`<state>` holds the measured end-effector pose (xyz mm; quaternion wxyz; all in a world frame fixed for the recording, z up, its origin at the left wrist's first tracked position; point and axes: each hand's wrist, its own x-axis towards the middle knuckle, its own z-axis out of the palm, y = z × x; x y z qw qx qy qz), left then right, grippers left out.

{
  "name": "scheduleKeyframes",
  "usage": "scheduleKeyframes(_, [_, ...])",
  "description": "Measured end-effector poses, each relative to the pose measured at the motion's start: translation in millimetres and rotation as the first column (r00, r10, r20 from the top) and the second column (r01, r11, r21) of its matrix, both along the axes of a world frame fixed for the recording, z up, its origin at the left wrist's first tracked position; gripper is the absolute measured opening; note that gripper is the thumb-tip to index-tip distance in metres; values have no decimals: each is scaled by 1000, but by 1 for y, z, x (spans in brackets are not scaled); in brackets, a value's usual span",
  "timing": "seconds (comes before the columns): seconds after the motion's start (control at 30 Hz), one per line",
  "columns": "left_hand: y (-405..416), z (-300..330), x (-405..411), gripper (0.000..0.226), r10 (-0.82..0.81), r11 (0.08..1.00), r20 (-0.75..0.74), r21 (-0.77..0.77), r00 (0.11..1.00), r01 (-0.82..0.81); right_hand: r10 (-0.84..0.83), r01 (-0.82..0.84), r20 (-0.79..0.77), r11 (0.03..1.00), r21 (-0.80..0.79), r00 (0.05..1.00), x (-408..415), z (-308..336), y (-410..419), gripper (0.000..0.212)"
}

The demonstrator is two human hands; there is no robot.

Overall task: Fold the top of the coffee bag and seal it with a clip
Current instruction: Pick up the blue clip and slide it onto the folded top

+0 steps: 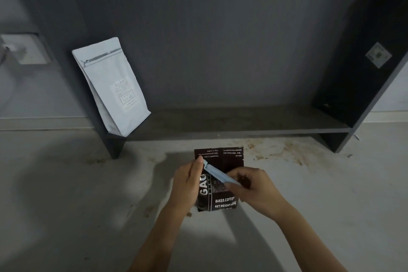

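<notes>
A dark coffee bag [220, 157] with white lettering stands on the floor in front of me, its top flap folded over toward the back. A long pale blue clip [217, 174] lies slantwise across the bag's front. My left hand [187, 183] presses against the bag's left side, its fingertips touching the clip's upper left end. My right hand [254, 187] holds the clip's lower right end. Both hands hide the middle of the bag.
A white coffee bag [112, 86] leans on the left end of a low dark shelf [231, 126] against the dark wall. Brown stains [276, 150] spot the pale floor to the right of the bag.
</notes>
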<state>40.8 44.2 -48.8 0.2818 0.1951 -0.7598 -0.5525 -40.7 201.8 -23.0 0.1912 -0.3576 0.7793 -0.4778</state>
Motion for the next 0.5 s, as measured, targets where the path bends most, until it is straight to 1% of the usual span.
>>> scheduleKeyframes(0.07, [2, 2, 0, 41, -6, 1000, 7, 12, 1000, 6, 1, 11, -208, 998, 57, 978, 0, 1, 0, 6])
scheduleKeyframes(0.13, [3, 4, 1, 38, -14, 1000, 14, 1, 1000, 14, 19, -3, -308, 999, 53, 951, -1, 1, 0, 5])
scheduleKeyframes(0.2, [3, 4, 0, 34, -11, 999, 40, -31, 999, 13, 31, -21, -362, 999, 32, 932, -1, -3, 0, 3])
scheduleKeyframes(0.37, [2, 3, -2, 32, -6, 991, 100, -132, 995, 19, 39, -36, -358, 999, 14, 933, -1, -7, 4, 6])
scheduleKeyframes(0.43, [0, 1, -3, 33, -5, 991, 114, -135, 993, 21, 49, -45, -352, 999, 21, 935, 0, -7, 4, 6])
scheduleKeyframes(0.5, [-1, -1, -3, 33, -5, 993, 116, -114, 993, 19, 8, -9, -327, 1000, -2, 945, 1, -5, 4, 4])
